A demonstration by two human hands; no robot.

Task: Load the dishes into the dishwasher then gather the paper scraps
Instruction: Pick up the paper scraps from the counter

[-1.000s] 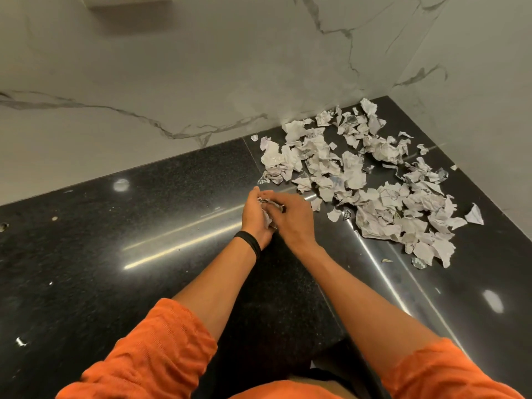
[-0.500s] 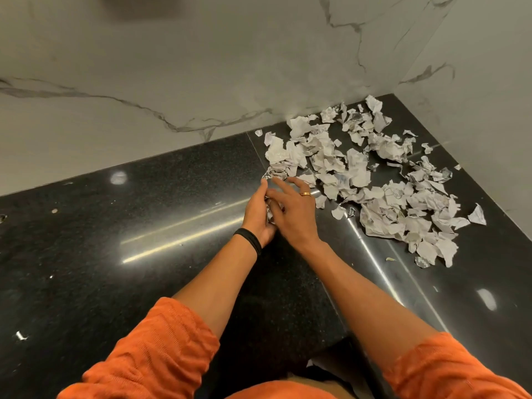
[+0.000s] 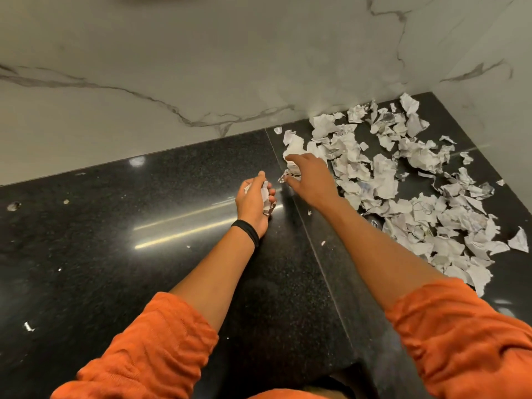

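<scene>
- A person in orange sleeves point(image 3: 149, 349) leans over a black stone worktop point(image 3: 115, 254) set into a corner of white marble walls point(image 3: 172, 67).
- The left hand point(image 3: 253, 203), a black band point(image 3: 246, 230) at its wrist, is cupped with its grip clenched around a small wad of scraps point(image 3: 266, 197); white edges poke out between the fingers.
- The right hand point(image 3: 311, 180) reaches to the near-left edge of the paper pile point(image 3: 403, 182), fingers spread and curled over a few pieces; whether that grip has closed on any of them cannot be told.
- The pile of torn, crumpled paper spreads from the wall corner along the right side of the worktop, to the right of both hands.
- A few tiny flecks point(image 3: 323, 242) lie on the stone near the right forearm.
</scene>
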